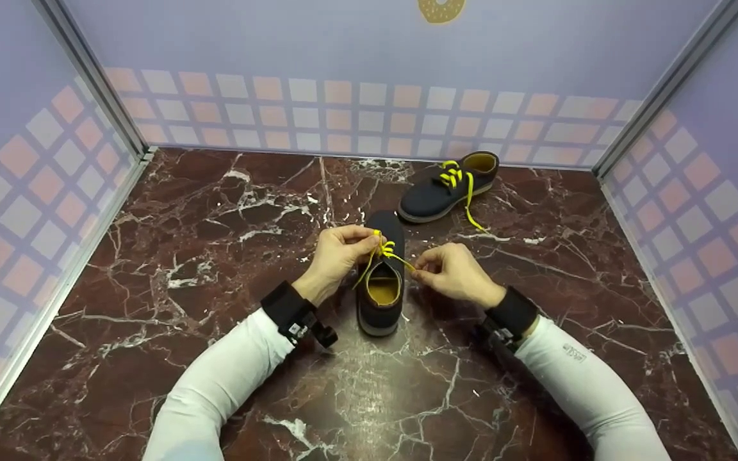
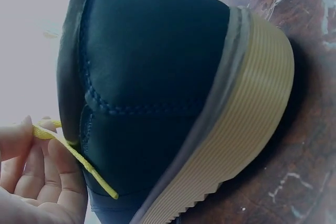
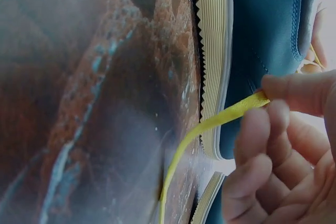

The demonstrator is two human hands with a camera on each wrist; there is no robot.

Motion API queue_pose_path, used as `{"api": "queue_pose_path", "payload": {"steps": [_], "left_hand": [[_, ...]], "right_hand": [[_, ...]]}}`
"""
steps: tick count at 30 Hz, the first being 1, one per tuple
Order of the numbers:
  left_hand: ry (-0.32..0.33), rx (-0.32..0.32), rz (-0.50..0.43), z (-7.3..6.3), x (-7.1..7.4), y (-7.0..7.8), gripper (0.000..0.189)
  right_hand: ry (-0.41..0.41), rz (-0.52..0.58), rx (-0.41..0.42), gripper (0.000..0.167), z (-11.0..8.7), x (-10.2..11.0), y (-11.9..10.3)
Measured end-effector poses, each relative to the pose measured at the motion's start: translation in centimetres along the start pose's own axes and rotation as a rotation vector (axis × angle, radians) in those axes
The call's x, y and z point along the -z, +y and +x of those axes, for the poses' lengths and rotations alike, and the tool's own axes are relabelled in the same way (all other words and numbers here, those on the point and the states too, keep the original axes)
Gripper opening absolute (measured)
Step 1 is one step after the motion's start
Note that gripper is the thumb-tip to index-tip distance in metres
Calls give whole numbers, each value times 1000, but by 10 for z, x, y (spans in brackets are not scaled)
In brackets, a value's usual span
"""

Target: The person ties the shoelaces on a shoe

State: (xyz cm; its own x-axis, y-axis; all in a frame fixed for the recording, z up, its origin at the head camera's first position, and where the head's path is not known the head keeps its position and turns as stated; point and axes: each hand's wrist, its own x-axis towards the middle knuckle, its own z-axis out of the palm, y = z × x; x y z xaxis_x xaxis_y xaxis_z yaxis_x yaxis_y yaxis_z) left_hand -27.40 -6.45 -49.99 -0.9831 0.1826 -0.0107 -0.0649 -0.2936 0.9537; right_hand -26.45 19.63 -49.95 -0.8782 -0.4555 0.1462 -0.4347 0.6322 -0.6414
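A dark lace-up shoe [image 1: 379, 317] stands upright on the tabletop, toe pointing to the far side and its yellow-lined opening toward me. On its left, my left hand [image 1: 341, 254] pinches a yellow shoelace [image 2: 79, 156] between thumb and forefinger over the tongue. In the left wrist view the lace's loose end hangs down along the shoe's side. From the right, my right hand [image 1: 455, 272] pinches the other yellow lace end [image 3: 220, 116], drawn out sideways from the eyelets. A tail of it droops below the fingers in the right wrist view.
A matching dark shoe [image 1: 426, 197] lies behind and to the right, its yellow lace [image 1: 469, 202] trailing onto the dark red marbled tabletop [image 1: 228, 211]. Tile-patterned panels [image 1: 369, 112] enclose the back and both sides. A black camera strap [image 1: 286, 307] circles each wrist.
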Motion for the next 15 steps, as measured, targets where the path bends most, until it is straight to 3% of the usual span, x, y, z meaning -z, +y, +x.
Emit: {"api": "queue_pose_path", "payload": {"steps": [6, 12, 15], "left_hand": [[9, -5, 38, 0, 0, 1, 9], [3, -3, 53, 0, 1, 0, 35], [15, -12, 60, 0, 1, -1, 31]], "right_hand": [[29, 91, -30, 7, -1, -2, -1], [131, 37, -5, 5, -2, -3, -1], [154, 38, 0, 4, -2, -3, 0]]}}
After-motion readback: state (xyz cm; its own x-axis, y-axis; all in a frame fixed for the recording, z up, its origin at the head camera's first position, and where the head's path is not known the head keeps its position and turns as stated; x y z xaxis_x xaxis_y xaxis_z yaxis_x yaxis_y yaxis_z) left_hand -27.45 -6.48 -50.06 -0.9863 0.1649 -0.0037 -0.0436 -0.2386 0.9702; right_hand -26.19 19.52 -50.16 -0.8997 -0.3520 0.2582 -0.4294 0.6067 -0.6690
